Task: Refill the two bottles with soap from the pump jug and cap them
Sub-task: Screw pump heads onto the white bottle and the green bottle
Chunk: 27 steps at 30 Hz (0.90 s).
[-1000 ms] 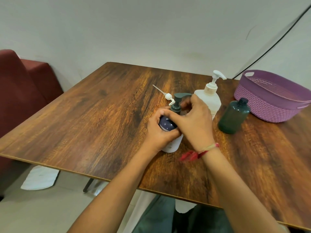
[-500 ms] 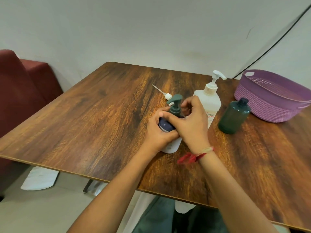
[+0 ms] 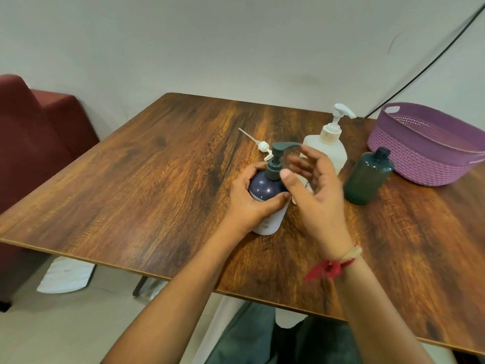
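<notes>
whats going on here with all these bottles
A person is refilling soap bottles at a wooden table. The left hand grips the dark blue bottle, which stands with its green pump head on. The right hand hovers open beside that pump, blurred. Behind stand the white pump jug and a green bottle with its top on; a loose white pump lies on the table.

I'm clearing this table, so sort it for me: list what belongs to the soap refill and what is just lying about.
Belongs to the job: blue bottle with green pump, gripped by the left hand; right hand, open beside it; white pump jug; dark green bottle; loose white pump, probably.

Lying about: purple basket; red seat.
</notes>
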### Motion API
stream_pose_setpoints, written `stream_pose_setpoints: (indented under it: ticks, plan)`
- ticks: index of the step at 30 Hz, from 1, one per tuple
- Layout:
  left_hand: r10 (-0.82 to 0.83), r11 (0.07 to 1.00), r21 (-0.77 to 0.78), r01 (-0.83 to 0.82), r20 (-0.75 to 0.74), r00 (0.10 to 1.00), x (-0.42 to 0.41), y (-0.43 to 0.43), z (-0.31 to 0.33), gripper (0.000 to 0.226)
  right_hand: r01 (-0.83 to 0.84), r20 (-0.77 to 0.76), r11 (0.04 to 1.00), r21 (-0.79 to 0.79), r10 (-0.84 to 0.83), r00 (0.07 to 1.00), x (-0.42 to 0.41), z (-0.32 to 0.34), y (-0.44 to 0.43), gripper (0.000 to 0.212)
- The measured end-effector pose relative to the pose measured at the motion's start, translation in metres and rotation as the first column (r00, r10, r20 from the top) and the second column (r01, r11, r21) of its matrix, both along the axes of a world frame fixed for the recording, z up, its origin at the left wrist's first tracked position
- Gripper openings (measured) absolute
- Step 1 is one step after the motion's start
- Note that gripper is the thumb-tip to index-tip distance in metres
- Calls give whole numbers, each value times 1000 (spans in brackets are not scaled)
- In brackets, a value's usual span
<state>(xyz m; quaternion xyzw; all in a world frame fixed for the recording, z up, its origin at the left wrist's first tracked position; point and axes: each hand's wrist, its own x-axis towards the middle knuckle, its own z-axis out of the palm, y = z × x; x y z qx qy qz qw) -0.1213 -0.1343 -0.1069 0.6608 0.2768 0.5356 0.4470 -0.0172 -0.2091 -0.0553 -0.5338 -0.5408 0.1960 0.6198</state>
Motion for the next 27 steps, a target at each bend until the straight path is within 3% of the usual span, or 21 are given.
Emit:
stream_pose_setpoints:
  ticks: [4, 10, 14, 19, 22, 27]
  plan:
    - [7, 1000, 8, -6, -5, 1000, -2, 1, 0, 57, -216, -33, 973, -77, 214, 976, -8, -3, 8, 61]
    - [-6, 1000, -9, 6, -6, 1000, -2, -2, 1, 59, -127, -122, 992, -9, 125, 985, -5, -12, -5, 56]
    - [-14, 1000, -6, 14, -2, 1000, -3, 0, 2, 56, -177, -41, 982, -64, 175, 984, 6, 4, 11, 37]
    - [-10, 999, -32, 10, -13, 1000, -5, -2, 3, 56, -325, 130, 919, -223, 358, 925, 13, 5, 25, 43]
    - [5, 1000, -18, -6, -22, 1000, -4, -1, 2, 57, -274, 96, 944, -184, 294, 951, 8, -2, 23, 43]
    - [-8, 1000, 28, 9, -32, 999, -5, -2, 5, 48, -27, 81, 991, -128, 38, 996, 0, 2, 22, 40]
